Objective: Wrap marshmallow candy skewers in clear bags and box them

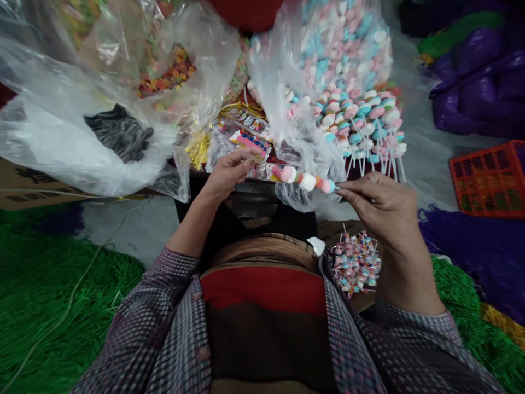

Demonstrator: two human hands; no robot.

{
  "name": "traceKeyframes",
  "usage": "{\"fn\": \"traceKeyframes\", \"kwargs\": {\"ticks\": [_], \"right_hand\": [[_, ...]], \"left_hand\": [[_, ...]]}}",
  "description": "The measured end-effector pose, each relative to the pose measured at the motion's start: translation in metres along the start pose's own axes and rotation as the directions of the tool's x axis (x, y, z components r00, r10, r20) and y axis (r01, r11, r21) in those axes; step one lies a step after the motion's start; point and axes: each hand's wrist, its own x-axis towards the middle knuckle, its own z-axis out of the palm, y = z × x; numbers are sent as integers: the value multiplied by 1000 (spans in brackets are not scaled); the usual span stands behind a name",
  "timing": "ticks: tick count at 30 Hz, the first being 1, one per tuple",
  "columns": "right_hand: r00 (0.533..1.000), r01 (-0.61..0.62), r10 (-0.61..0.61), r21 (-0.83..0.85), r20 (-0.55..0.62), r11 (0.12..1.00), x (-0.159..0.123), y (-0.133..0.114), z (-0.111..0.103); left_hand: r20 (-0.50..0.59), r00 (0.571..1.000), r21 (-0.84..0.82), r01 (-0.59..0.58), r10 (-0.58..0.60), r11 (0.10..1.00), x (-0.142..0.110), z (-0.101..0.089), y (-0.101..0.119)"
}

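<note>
The candy skewer [307,181] is just off mid-view toward two o'clock. At its three o'clock end, the right hand [379,202] pinches it firmly. At nine o'clock, the left hand [229,172] has thumb and fingers nearly meeting; whether they grip anything, one cannot tell.

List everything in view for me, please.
beaded candy skewer: one, multicoloured, centre
unwrapped candy skewers: many, pastel, upper right
clear bag of round candies: one, pastel, behind those
clear bags of ring candies: several, orange, green, upper left
flat printed packets: several, multicoloured, upper centre
thin metallic ties: many, gold, beside packets
crinkled bundle: one, blackish, left
cardboard box: one, brown, left
shiny cord: several piles, green, purple, gold, both sides
lattice plastic crate: one, orange, right
glossy plastic: uncounted, purple, far right
wrapped candy skewers: many, pastel, lower right
left hand: one, beside packets
right hand: one, pinching skewer
</note>
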Motion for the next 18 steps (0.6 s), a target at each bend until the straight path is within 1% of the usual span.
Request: {"fn": "traceKeyframes", "kwargs": {"ticks": [3, 7, 10, 12, 14, 16, 18], "right_hand": [[999, 10, -10, 2, 39, 1000, 0, 5, 3], [999, 48, -46, -94, 25, 994, -1, 13, 9], [997, 70, -66, -91, 45, 993, -1, 13, 12], [998, 32, -29, -58, 53, 998, -2, 10, 13], [998, -46, 46, -14, 30, 999, -2, 8, 15], [992, -124, 123, 53, 10, 991, -3, 7, 16], [986, -166, 164, 126, 25, 978, -3, 8, 17]], "left_hand": [[21, 1000, 49, -18, 17, 999, 0, 0, 1], [37, 999, 81, -40, 37, 996, 1, 1, 0], [45, 997, 140, -75, 69, 987, 0, 3, 0], [58, 994, 188, -100, 91, 977, 0, 5, 2], [67, 993, 211, -114, 102, 971, -1, 6, 4], [63, 993, 213, -110, 98, 971, -1, 7, 6], [48, 995, 211, -95, 87, 973, -2, 7, 8]]}}
